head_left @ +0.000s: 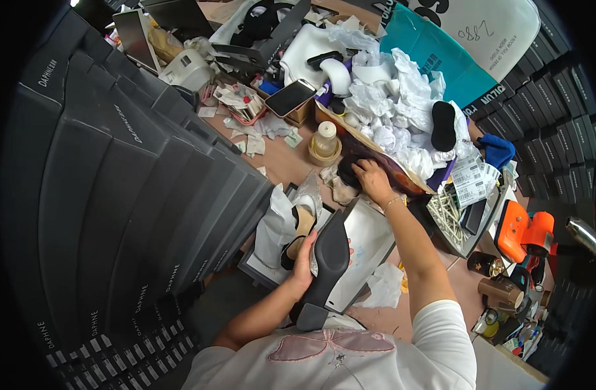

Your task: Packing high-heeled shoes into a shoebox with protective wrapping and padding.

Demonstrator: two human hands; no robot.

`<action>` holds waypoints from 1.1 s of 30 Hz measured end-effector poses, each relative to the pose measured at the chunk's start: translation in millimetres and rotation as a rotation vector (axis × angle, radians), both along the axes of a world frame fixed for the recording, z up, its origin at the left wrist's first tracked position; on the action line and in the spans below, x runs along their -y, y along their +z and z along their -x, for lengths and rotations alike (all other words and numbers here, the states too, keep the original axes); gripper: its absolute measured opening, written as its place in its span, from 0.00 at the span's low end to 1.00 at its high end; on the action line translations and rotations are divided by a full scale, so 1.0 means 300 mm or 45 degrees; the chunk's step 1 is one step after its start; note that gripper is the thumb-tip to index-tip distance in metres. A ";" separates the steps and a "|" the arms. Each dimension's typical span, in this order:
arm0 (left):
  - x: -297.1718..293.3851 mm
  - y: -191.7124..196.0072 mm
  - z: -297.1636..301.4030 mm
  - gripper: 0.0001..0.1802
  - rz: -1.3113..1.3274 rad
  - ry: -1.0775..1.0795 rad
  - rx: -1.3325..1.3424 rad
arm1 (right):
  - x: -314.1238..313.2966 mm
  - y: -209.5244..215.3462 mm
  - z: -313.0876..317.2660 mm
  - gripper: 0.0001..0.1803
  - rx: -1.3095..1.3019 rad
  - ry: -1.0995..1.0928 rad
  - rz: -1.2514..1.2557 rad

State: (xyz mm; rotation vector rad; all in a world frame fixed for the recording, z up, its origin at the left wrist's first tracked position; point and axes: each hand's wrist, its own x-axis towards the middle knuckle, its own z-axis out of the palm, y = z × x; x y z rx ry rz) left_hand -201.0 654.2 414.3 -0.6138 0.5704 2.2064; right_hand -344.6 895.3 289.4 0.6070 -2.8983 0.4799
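My left hand (303,265) grips a dark shoe (332,250) by its side, its smooth dark sole turned up and its heel toward my body. Farther forward, my right hand (374,183) has its fingers bent onto a soft-looking black wad (348,171), which they partly hide. Left of the held shoe, an open grey box (262,276) contains white tissue paper (275,227) and another shoe (302,224), black with a beige inside and partly in clear wrap. Under the held shoe lies a pale-lined box part (369,231).
Grey shoe boxes (129,175) stack high on the left; more line the right (558,123). A bottle of yellowish liquid (326,140) stands beyond my right hand. Crumpled white paper (395,97) fills a large bag. An orange tool (516,231) and a tray of white sticks (446,214) are on the right.
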 end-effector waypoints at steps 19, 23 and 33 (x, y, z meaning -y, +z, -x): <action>-0.076 0.093 -0.183 0.27 0.270 -0.390 -0.396 | 0.224 0.596 -0.691 0.05 -0.097 -0.532 0.762; -0.049 -0.010 -0.155 0.32 0.232 -0.428 -0.385 | 0.291 0.649 -0.786 0.06 -0.049 -0.467 0.726; 0.015 -0.030 -0.157 0.37 -0.007 -0.244 -0.135 | 0.434 0.629 -0.993 0.16 0.181 -0.064 0.953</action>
